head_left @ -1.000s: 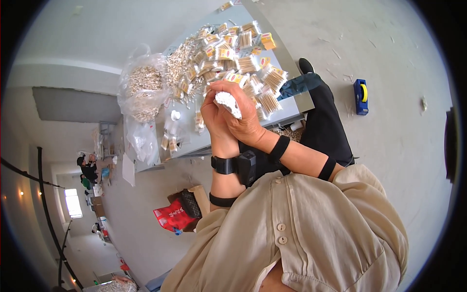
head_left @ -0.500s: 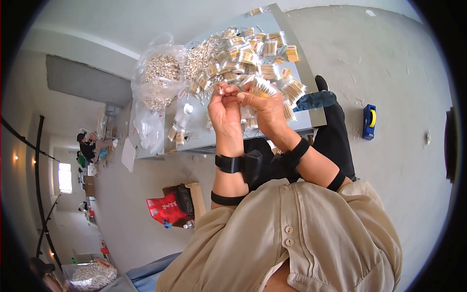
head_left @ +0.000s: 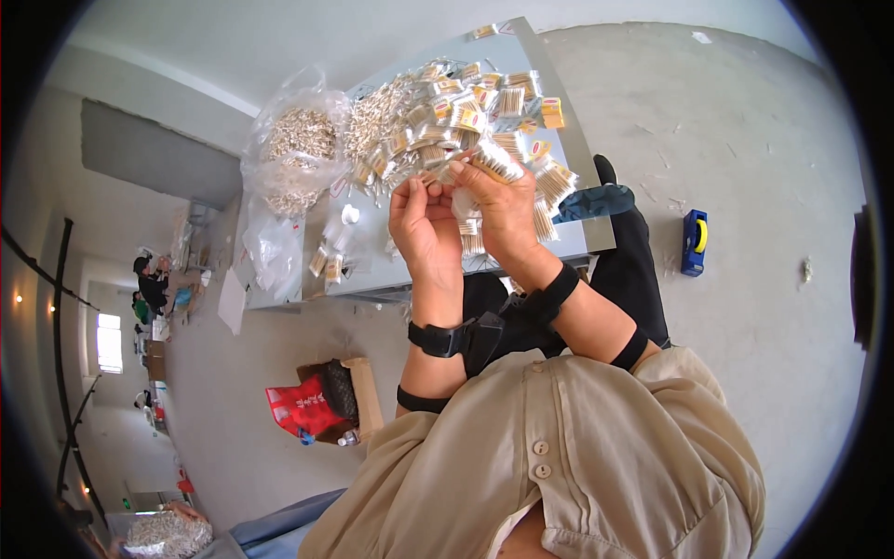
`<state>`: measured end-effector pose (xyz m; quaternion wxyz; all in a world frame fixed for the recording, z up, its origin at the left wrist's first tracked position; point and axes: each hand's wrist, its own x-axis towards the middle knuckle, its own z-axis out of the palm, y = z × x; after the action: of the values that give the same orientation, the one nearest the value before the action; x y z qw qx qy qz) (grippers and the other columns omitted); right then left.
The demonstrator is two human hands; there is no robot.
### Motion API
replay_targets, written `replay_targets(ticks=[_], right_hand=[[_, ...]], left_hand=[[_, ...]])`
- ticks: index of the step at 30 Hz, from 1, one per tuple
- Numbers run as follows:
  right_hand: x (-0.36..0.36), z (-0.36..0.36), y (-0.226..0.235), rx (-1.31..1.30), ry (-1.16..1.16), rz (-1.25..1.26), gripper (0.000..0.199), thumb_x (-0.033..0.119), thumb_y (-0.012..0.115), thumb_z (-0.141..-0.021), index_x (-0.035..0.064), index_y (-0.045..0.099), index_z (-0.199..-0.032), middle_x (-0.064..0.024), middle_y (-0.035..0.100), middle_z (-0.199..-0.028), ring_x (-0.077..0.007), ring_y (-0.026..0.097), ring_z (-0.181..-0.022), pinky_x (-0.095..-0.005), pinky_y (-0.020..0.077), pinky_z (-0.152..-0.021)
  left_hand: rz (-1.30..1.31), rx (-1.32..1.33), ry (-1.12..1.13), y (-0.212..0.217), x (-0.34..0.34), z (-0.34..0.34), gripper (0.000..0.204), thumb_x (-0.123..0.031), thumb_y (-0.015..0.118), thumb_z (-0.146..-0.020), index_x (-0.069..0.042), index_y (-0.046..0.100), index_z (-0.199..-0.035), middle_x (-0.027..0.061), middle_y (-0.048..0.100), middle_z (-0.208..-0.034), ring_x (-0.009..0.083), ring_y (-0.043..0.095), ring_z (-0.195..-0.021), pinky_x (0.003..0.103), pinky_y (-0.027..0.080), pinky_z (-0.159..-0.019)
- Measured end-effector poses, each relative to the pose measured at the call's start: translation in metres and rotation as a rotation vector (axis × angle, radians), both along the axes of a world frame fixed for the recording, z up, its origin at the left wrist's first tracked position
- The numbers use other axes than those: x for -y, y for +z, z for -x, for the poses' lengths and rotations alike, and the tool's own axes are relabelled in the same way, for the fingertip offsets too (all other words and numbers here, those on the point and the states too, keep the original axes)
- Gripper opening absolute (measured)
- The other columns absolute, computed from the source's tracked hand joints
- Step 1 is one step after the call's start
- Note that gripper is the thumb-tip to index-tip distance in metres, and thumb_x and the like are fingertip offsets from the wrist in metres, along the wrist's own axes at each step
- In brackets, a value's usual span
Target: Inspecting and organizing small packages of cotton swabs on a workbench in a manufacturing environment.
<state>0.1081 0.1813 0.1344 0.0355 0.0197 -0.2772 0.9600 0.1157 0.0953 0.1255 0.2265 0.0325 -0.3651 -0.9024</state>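
Observation:
In my right hand [head_left: 504, 212] is a clear pack of cotton swabs [head_left: 497, 162], gripped between thumb and fingers with its white tips facing up and away. My left hand [head_left: 426, 228] is beside it, palm turned up and fingertips pinched together close to the right thumb. What those left fingertips hold is too small to make out. Just beyond both hands lies a heap of filled swab packs [head_left: 466, 116] with yellow labels. Loose cotton swabs [head_left: 377, 116] spread to the left of that heap.
A clear plastic bag of loose swabs [head_left: 300, 135] rests at the table's left. Small packs [head_left: 326, 264] lie near the front edge of the grey table [head_left: 368, 261]. On the floor are a blue tape dispenser [head_left: 694, 242] and a box with a red bag [head_left: 303, 410]. Other people sit far left.
My left fingers have come in closer to the pack and lost sight of the small white tip that showed at them. The right hand still grips its pack. The whole view has shifted slightly.

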Motion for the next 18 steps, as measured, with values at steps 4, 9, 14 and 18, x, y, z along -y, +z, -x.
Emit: replay_targets(ticks=[4, 9, 14, 18], right_hand=[[-0.006, 0.003, -0.004, 0.034, 0.021, 0.019, 0.015, -0.002, 0.070, -0.075, 0.0013, 0.062, -0.088, -0.0027, 0.064, -0.078, -0.0083, 0.058, -0.068, -0.0221, 0.0482, -0.061], [-0.009, 0.004, -0.008, 0.039, -0.025, -0.013, 0.017, -0.002, 0.071, -0.074, 0.0016, 0.063, -0.088, -0.0027, 0.064, -0.079, -0.0084, 0.058, -0.070, -0.0226, 0.0481, -0.062], [-0.011, 0.006, -0.006, 0.058, -0.047, -0.012, 0.018, -0.002, 0.072, -0.073, 0.0013, 0.063, -0.089, -0.0024, 0.064, -0.081, -0.0082, 0.058, -0.072, -0.0224, 0.0477, -0.063], [-0.013, 0.008, -0.009, 0.026, -0.074, -0.020, 0.018, -0.001, 0.072, -0.073, 0.0010, 0.063, -0.088, -0.0018, 0.063, -0.081, -0.0079, 0.058, -0.071, -0.0223, 0.0475, -0.064]], left_hand=[[0.027, 0.009, -0.164, -0.002, 0.001, -0.002, 0.003, -0.006, 0.058, -0.087, -0.003, 0.056, -0.087, 0.0047, 0.057, -0.078, 0.0130, 0.052, -0.070, 0.029, 0.048, -0.067], [0.098, 0.037, -0.132, -0.002, 0.001, -0.001, 0.004, -0.005, 0.059, -0.087, -0.002, 0.057, -0.086, 0.0053, 0.058, -0.077, 0.0127, 0.052, -0.067, 0.027, 0.047, -0.063], [0.101, 0.082, -0.168, -0.003, 0.002, -0.004, 0.002, -0.003, 0.059, -0.086, -0.001, 0.057, -0.086, 0.0073, 0.059, -0.078, 0.0124, 0.052, -0.065, 0.027, 0.046, -0.061], [0.171, 0.101, -0.199, -0.005, 0.002, -0.006, 0.002, -0.002, 0.057, -0.086, 0.000, 0.056, -0.087, 0.0085, 0.060, -0.080, 0.0125, 0.053, -0.066, 0.028, 0.046, -0.062]])
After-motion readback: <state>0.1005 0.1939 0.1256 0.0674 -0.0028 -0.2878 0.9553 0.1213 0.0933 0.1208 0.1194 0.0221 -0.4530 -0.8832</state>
